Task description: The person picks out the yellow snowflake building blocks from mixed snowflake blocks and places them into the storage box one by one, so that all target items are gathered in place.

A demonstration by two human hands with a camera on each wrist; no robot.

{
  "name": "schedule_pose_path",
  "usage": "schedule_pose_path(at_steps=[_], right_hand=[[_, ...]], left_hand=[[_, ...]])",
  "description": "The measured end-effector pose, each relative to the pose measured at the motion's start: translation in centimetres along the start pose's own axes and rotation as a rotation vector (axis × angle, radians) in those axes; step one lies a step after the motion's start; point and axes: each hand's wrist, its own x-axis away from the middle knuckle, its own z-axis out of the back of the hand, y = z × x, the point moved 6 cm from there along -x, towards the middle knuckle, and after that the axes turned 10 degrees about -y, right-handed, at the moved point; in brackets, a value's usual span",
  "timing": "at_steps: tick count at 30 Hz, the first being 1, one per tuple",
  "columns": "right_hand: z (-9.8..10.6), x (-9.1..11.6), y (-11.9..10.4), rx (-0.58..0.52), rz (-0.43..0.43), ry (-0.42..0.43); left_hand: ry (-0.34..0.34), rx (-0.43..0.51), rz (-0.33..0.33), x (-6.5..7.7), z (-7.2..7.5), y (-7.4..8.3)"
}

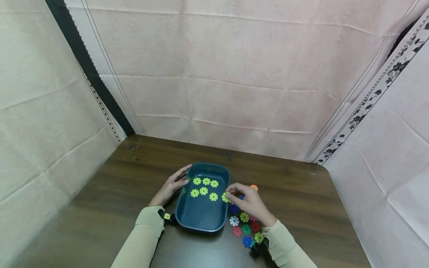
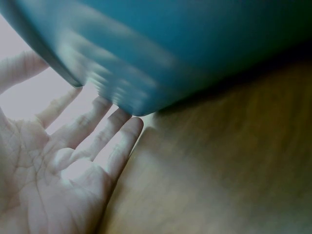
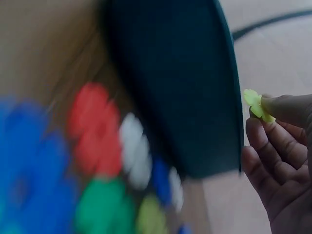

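A blue rectangular tray (image 1: 201,223) stands on the table, with several yellow-green notched plastic discs (image 1: 203,191) lying apart in its far half. My left hand (image 1: 170,189) is at the tray's left side. In the left wrist view its nearly straight fingers (image 2: 114,146) touch the outer wall, and the thumb is up by the rim. Over the tray's right rim, my right hand (image 1: 249,203) pinches one yellow-green notched disc (image 3: 258,105) between thumb and fingertips. The other fingers of that hand are loosely bent beside the tray's edge.
To the tray's right lies a loose spread of notched discs, among them a white disc (image 1: 234,221), a green disc (image 1: 246,229) and a blue disc (image 1: 247,242). An orange disc (image 1: 254,187) lies farther back, partly behind the right hand. Cloth walls (image 1: 218,74) surround the wooden table (image 1: 110,201).
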Motion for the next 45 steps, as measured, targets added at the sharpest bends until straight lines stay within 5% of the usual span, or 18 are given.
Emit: schedule_pose_path(at_steps=[11, 19, 26, 45], right_hand=[[-4.8, -6.6, -4.4, 0.097, 0.13, -0.319], [-8.5, -9.0, -2.6, 0.083, 0.052, -0.5], [-9.3, -9.3, -1.6, 0.209, 0.074, -0.484], [-6.3, -8.8, -3.4, 0.235, 0.171, -0.34]], left_hand=[[-0.005, -0.007, 0.024, 0.0, 0.0, 0.0], [-0.003, -0.003, 0.02, -0.1, 0.1, -0.1], [-0.023, 0.003, 0.003, -0.3, -0.1, -0.1], [0.005, 0.024, 0.043, -0.1, 0.1, -0.2]])
